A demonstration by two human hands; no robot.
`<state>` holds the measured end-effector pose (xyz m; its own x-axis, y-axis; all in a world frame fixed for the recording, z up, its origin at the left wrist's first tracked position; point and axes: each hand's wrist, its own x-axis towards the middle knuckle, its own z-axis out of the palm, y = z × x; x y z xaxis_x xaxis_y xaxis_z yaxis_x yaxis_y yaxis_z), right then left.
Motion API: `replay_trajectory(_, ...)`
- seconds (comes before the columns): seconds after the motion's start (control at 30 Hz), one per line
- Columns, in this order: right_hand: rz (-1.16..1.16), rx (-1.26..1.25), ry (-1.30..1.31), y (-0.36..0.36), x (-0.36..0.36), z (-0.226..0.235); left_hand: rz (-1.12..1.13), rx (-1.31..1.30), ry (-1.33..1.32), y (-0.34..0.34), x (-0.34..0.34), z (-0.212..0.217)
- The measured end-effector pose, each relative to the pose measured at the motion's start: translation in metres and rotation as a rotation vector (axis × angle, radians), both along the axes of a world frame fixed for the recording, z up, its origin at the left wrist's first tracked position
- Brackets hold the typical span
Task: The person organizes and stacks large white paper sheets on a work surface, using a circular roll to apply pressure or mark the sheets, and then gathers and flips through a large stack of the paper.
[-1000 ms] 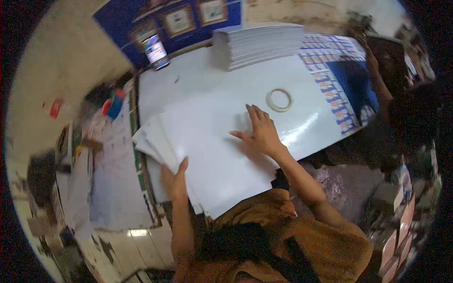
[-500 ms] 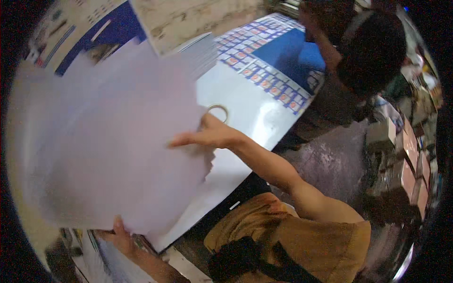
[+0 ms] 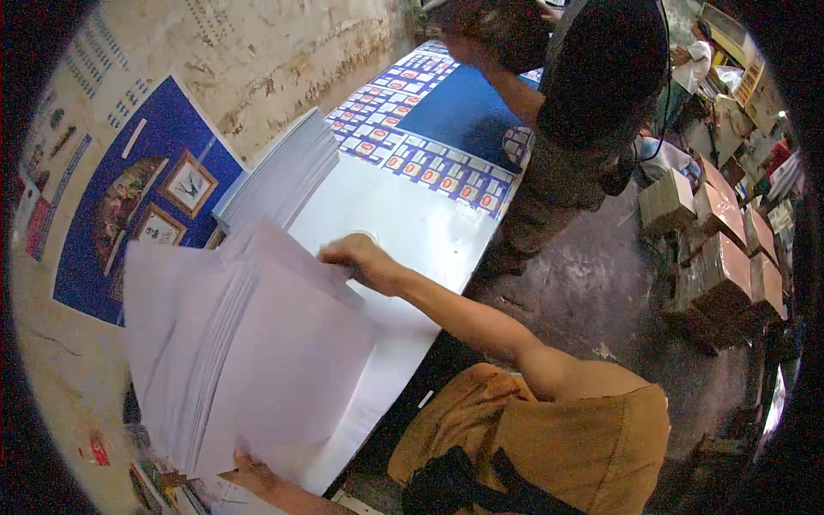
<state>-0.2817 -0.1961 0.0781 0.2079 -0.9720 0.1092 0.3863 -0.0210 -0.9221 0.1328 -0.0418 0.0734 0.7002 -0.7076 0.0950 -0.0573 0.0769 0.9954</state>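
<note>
A thick, fanned stack of large white paper sheets (image 3: pixel 292 343) stands tilted over the near left part of the white-topped table, its layered edges showing. My left hand (image 3: pixel 253 472) grips its lower edge, thumb on the front face and fingers hidden behind. At the upper right edge of the sheets is my right hand (image 3: pixel 360 263), closed on the paper with its fingers partly blurred. Just behind that hand, a roll of tape (image 3: pixel 367 234) lies on the table (image 3: pixel 395 202), mostly covered.
Farther back on the table stands another paper stack (image 3: pixel 287 167) by the wall. Printed blue-and-white sheets (image 3: pixel 429 159) cover the far end, where another person (image 3: pixel 592 94) leans in. Wrapped paper bundles (image 3: pixel 725 270) are piled on the floor at right. A blue poster (image 3: pixel 142 206) hangs at left.
The spread sheets have drawn together into a narrower, more upright stack. My right hand has moved from over their face to their upper edge. The view has shifted, showing more wall poster.
</note>
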Motion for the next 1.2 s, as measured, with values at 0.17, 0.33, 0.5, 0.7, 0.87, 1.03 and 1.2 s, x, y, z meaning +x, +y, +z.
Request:
replay_trajectory(0.17,0.251,-0.076,0.389,-0.009,-0.003,-0.035,0.030,-0.070,0.039,0.009,0.031,-0.028)
replay_trajectory(0.33,0.230,-0.516,0.206,0.022,0.011,0.005,-0.077,-0.067,0.392,0.013,0.018,-0.024)
replay_trajectory(0.5,0.056,-0.192,0.022,0.046,0.048,0.022,0.095,-0.193,0.019,-0.009,-0.081,0.060)
replay_trajectory(0.7,0.220,-0.367,0.122,0.043,0.031,0.047,0.152,-0.117,0.156,0.008,-0.023,0.028)
replay_trajectory(0.87,0.410,-0.486,-0.058,0.039,0.012,0.010,0.148,0.019,0.243,0.011,-0.002,-0.042)
replay_trajectory(1.03,0.097,-0.422,0.123,0.078,0.034,0.038,0.195,-0.036,0.217,0.023,-0.023,-0.046)
replay_trajectory(1.2,-0.082,-0.379,0.046,0.077,0.050,0.022,0.222,-0.161,0.051,-0.007,-0.045,-0.020)
